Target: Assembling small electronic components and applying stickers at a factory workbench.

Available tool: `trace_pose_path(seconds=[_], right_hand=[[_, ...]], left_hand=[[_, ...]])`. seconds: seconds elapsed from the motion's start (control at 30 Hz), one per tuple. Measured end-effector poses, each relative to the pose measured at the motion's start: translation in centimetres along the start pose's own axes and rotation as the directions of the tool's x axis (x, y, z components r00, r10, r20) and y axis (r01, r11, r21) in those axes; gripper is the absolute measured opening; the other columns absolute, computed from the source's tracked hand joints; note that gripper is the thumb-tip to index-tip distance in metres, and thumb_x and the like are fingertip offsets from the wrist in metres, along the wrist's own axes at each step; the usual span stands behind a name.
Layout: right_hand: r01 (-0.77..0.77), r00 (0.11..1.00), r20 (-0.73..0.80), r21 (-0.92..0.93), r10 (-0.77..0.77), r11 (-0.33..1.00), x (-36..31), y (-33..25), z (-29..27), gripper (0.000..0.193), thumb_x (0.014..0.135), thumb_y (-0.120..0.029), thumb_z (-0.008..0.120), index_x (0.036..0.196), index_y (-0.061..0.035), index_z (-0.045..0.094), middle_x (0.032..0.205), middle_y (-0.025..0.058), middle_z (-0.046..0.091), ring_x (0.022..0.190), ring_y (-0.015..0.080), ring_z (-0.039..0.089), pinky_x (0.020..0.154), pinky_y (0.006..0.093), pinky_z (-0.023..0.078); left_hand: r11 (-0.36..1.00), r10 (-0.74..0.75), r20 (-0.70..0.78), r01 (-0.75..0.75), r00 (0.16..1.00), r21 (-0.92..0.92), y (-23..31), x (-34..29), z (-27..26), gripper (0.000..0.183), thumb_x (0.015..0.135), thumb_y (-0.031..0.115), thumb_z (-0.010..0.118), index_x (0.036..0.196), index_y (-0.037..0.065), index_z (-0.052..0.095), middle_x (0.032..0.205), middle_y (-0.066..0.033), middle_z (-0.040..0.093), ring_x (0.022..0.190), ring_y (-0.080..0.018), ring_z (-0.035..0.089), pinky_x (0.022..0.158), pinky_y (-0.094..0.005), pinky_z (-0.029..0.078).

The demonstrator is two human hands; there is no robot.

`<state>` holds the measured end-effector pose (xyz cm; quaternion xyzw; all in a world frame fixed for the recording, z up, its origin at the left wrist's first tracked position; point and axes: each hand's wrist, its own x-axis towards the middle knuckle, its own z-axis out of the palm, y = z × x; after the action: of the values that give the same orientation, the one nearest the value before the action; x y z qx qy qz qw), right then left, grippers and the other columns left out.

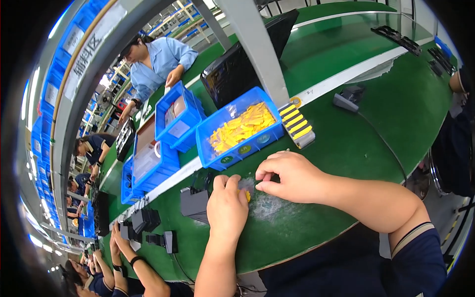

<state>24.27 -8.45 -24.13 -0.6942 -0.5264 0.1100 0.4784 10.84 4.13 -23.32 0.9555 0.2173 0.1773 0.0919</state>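
Over the green work surface, my left hand (pixel 226 205) is closed with a small yellow piece (pixel 248 196) showing beside its fingers. To its right, my right hand (pixel 288 175) makes a pinch with thumb and forefinger; whatever lies between them is too small to tell. Just beyond both hands is a blue bin (pixel 222 162) with many flat yellow pieces (pixel 246 127) heaped inside. Left of my left hand sits a stack of dark grey flat parts (pixel 193 204). A whitish scuffed patch (pixel 271 208) marks the surface beneath my hands.
A yellow-and-black striped block (pixel 298 126) stands right of the bin, by a grey post (pixel 260 54). A corded black device (pixel 347 101) lies farther right. More blue bins (pixel 179 116) line the left. Co-workers sit nearby, one in a light blue shirt (pixel 159 62) across the line.
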Motion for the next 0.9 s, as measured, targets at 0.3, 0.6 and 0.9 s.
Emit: trace_pose_path(seconds=[0.3, 0.6, 0.9], right_hand=[[0.109, 0.994, -0.028, 0.14, -0.106, 0.984, -1.2, -4.0, -4.1, 0.014, 0.078, -0.017, 0.066, 0.083, -0.0046, 0.063, 0.078, 0.0069, 0.062, 0.076, 0.0249, 0.06, 0.071, 0.0354, 0.047], [0.085, 0.971, -0.206, -0.184, -0.123, 0.979, -4.2, -1.5, -9.6, 0.012, 0.071, -0.008, 0.07, 0.081, -0.006, 0.065, 0.075, 0.007, 0.062, 0.072, 0.024, 0.059, 0.068, 0.0346, 0.046], [-0.23, 0.877, -0.452, -0.097, 0.163, 0.968, -6.3, 1.8, -12.6, 0.009, 0.069, -0.003, 0.067, 0.078, -0.0025, 0.065, 0.075, 0.007, 0.064, 0.072, 0.02, 0.059, 0.066, 0.0308, 0.044]], left_hand=[[0.982, 0.144, -0.29, -0.099, 0.946, 0.162, -6.2, 8.5, -5.7, 0.032, 0.071, 0.003, 0.068, 0.101, 0.003, 0.058, 0.094, -0.0142, 0.06, 0.088, -0.0317, 0.058, 0.078, -0.0397, 0.047], [0.949, 0.206, -0.143, -0.162, 0.968, 0.269, -15.8, 16.4, -3.9, 0.029, 0.07, 0.007, 0.069, 0.095, 0.001, 0.057, 0.091, -0.0157, 0.056, 0.084, -0.0362, 0.055, 0.074, -0.0426, 0.045], [0.959, 0.181, -0.321, -0.095, 0.93, 0.268, -19.6, 17.6, -6.9, 0.027, 0.071, 0.001, 0.066, 0.096, -0.002, 0.056, 0.093, -0.0187, 0.056, 0.086, -0.0388, 0.055, 0.075, -0.0425, 0.045]])
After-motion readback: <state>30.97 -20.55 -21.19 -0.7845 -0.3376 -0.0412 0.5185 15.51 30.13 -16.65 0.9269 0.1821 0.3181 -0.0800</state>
